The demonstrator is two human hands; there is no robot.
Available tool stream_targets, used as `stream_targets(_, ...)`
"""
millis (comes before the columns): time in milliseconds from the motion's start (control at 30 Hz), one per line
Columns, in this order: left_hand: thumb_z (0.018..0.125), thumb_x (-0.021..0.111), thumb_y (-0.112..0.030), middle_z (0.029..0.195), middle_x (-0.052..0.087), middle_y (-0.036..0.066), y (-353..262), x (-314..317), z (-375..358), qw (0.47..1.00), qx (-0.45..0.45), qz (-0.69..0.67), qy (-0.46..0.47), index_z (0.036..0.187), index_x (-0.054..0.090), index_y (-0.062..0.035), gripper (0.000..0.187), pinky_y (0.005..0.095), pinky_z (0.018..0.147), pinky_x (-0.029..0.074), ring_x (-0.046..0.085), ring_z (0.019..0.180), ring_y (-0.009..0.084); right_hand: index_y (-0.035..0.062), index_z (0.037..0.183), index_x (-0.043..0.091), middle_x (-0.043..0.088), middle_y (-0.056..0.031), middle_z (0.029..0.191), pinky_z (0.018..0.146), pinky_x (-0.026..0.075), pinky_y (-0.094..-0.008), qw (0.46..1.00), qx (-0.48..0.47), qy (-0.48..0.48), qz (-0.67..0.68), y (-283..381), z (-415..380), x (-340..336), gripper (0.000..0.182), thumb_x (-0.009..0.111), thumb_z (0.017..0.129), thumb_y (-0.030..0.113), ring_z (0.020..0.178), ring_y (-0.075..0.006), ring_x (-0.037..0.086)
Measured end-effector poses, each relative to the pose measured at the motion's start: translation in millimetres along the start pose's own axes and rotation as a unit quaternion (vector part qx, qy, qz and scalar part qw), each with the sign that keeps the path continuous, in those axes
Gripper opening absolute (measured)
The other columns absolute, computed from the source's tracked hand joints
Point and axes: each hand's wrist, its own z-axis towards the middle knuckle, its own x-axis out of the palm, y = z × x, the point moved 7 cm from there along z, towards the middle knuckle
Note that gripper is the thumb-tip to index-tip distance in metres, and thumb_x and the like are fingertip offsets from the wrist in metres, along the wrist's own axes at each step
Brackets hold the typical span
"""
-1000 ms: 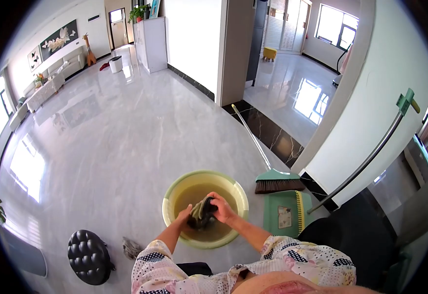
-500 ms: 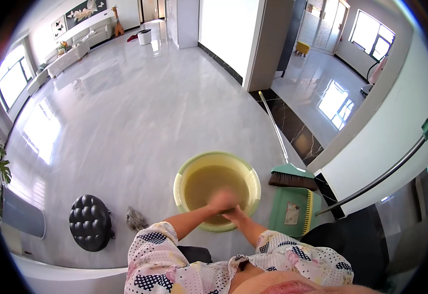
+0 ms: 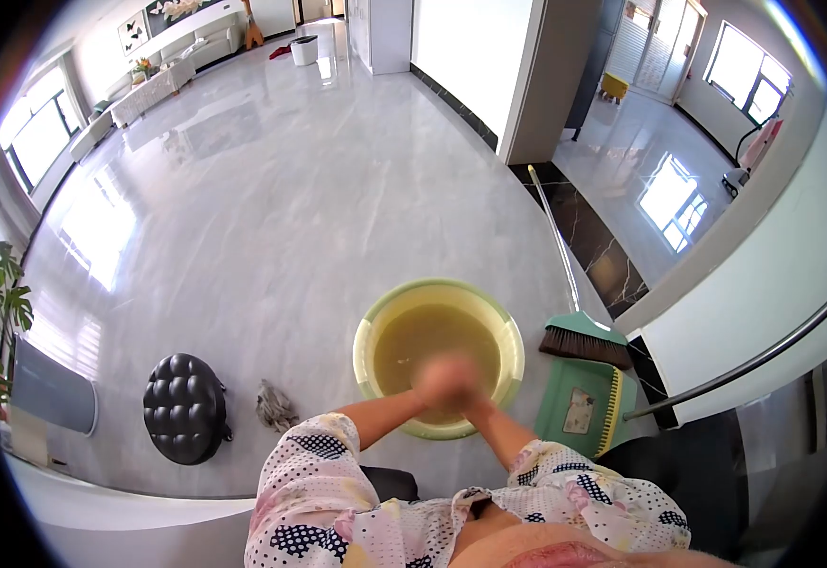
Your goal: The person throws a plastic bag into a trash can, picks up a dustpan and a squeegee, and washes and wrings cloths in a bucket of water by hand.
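A pale yellow-green basin (image 3: 366, 350) of cloudy brownish water (image 3: 432, 336) stands on the floor in front of me. Over its near side, my left hand (image 3: 434, 382) and my right hand (image 3: 467, 388) come together, touching or overlapping. Motion smears both hands, so the fingers do not show clearly. Whether anything lies between them I cannot make out. Both forearms reach in from patterned, dotted sleeves.
A black tufted stool (image 3: 184, 409) and a crumpled grey rag (image 3: 276, 407) are at the left. On the right lie a broom (image 3: 584, 339) and a long-handled green dustpan (image 3: 574, 407), beside a dark threshold (image 3: 588, 241). A leafy plant (image 3: 1, 293) stands far left.
The view has shifted, so the room sits a little further right and the nearby things higher. My hands stay together over the basin and appear slightly more raised and blurred.
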Motion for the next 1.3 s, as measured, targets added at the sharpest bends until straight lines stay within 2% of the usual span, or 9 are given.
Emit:
stream_targets(200, 0.088, 0.046, -0.017, 0.109, 0.058, 0.008, 74.7, -19.6, -18.5, 0.986, -0.065, -0.151, -0.024, 0.111, 0.058, -0.0086, 0.027, 0.0332, 0.084, 0.044, 0.055, 0.096, 0.0201, 0.0071, 0.123, 0.043, 0.052, -0.0098, 0.119, 0.088, 0.044, -0.0362, 0.950, -0.200, -0.053, -0.236, 28.8, 1.2, 0.6, 0.046, 0.056, 0.085, 0.030, 0.107, -0.0239, 0.052)
stream_targets(333, 0.089, 0.047, -0.027, 0.092, 0.062, 0.010, 81.7, -41.6, -5.6, 0.934, -0.259, -0.234, -0.078, 0.103, 0.062, -0.0105, 0.027, 0.0359, 0.075, 0.047, 0.059, 0.082, 0.0221, 0.0019, 0.114, 0.048, 0.057, -0.0139, 0.105, 0.081, 0.045, -0.0371, 0.618, -0.477, -0.118, -0.614, 86.6, -42.9, 18.6, 0.042, 0.061, 0.081, 0.026, 0.098, -0.0269, 0.055)
stream_targets(400, 0.091, 0.042, -0.028, 0.101, 0.059, 0.011, 102.6, -38.2, 2.7, 0.956, -0.275, -0.100, -0.025, 0.108, 0.058, -0.0070, 0.031, 0.0371, 0.079, 0.044, 0.056, 0.090, 0.0223, 0.0013, 0.111, 0.049, 0.060, -0.0133, 0.098, 0.081, 0.045, -0.0377, 0.838, -0.285, -0.159, -0.438, 105.4, -28.3, 8.2, 0.038, 0.062, 0.080, 0.020, 0.092, -0.0278, 0.057)
stream_targets(600, 0.089, 0.045, -0.029, 0.099, 0.060, 0.016, 85.3, -51.9, -18.8, 0.930, -0.358, -0.045, 0.071, 0.110, 0.055, -0.0033, 0.035, 0.0392, 0.075, 0.047, 0.059, 0.086, 0.0248, 0.0087, 0.104, 0.050, 0.060, -0.0133, 0.092, 0.076, 0.045, -0.0409, 0.585, -0.440, -0.173, -0.659, 107.3, -28.3, -8.6, 0.034, 0.063, 0.073, 0.016, 0.089, -0.0322, 0.057)
stream_targets(733, 0.087, 0.046, -0.025, 0.100, 0.059, 0.016, 79.9, -29.3, -37.4, 0.945, -0.256, 0.087, 0.187, 0.113, 0.053, -0.0022, 0.035, 0.0383, 0.076, 0.047, 0.058, 0.087, 0.0240, 0.0117, 0.101, 0.054, 0.056, -0.0161, 0.097, 0.078, 0.046, -0.0392, 0.408, -0.202, -0.109, -0.884, 48.6, -19.5, -30.7, 0.027, 0.058, 0.075, 0.015, 0.094, -0.0359, 0.055)
stream_targets(867, 0.082, 0.056, -0.026, 0.109, 0.056, 0.018, 111.0, 21.4, -46.9, 0.953, -0.215, -0.093, 0.192, 0.121, 0.046, -0.0015, 0.047, 0.0393, 0.086, 0.043, 0.055, 0.097, 0.0289, 0.0072, 0.097, 0.055, 0.059, -0.0172, 0.088, 0.074, 0.046, -0.0394, 0.670, -0.257, -0.040, -0.695, 44.3, -24.0, -37.7, 0.023, 0.056, 0.075, 0.014, 0.089, -0.0328, 0.059)
stream_targets(1000, 0.038, 0.087, -0.034, 0.116, 0.053, 0.018, 94.4, 19.9, -11.2, 0.988, -0.024, 0.052, 0.144, 0.119, 0.050, -0.0066, 0.093, 0.0403, 0.094, 0.039, 0.051, 0.106, 0.0331, 0.0022, 0.093, 0.053, 0.056, -0.0114, 0.080, 0.072, 0.045, -0.0330, 0.686, -0.429, 0.036, -0.587, 95.0, -46.8, 54.8, 0.021, 0.060, 0.074, 0.008, 0.078, -0.0181, 0.056)
stream_targets(1067, 0.044, 0.086, -0.016, 0.115, 0.054, 0.009, 40.4, -23.6, 6.3, 0.939, 0.034, -0.327, 0.104, 0.121, 0.046, -0.0094, 0.087, 0.0364, 0.093, 0.041, 0.050, 0.109, 0.0237, 0.0019, 0.097, 0.053, 0.058, -0.0084, 0.084, 0.075, 0.046, -0.0320, 0.699, -0.451, 0.096, -0.547, 114.2, -68.3, 102.4, 0.025, 0.062, 0.074, 0.006, 0.082, -0.0184, 0.056)
stream_targets(1300, 0.081, 0.063, -0.008, 0.095, 0.064, 0.002, 59.1, -43.6, 36.2, 0.901, -0.166, -0.390, -0.093, 0.105, 0.061, -0.0060, 0.024, 0.0266, 0.078, 0.048, 0.059, 0.088, 0.0135, 0.0040, 0.104, 0.055, 0.062, -0.0114, 0.095, 0.080, 0.047, -0.0321, 0.638, -0.509, 0.080, -0.573, 154.5, -101.5, 132.0, 0.028, 0.063, 0.077, 0.007, 0.090, -0.0247, 0.060)
